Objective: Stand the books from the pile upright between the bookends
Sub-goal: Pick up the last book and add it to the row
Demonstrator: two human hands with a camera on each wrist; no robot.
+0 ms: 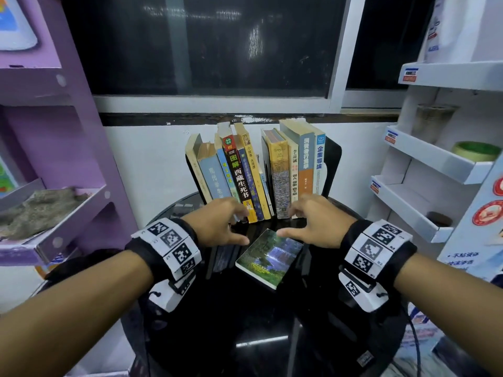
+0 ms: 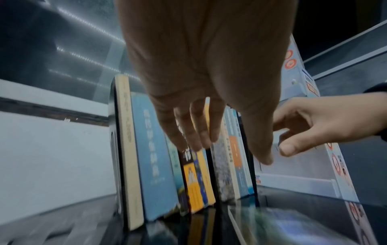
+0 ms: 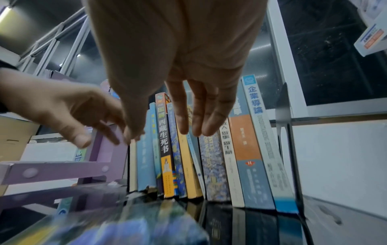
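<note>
Both hands, left [image 1: 217, 223] and right [image 1: 315, 221], hover with fingers loosely spread, seemingly holding nothing, above one flat book [image 1: 269, 257] near the upright row [image 1: 261, 175] between bookends [image 1: 333, 161].

On my left I see a tall purple shelf rack [image 1: 89, 148]. A lumpy grey-brown cloth [image 1: 38, 210] lies on one of its shelves. On my right is a white shelf rack with slanted trays [image 1: 424, 164]. One tray holds a round green roll of tape [image 1: 475, 150], and a clear plastic cup [image 1: 432, 119] stands on the tray above. Straight ahead is a big dark window with a white frame [image 1: 212, 44].
</note>
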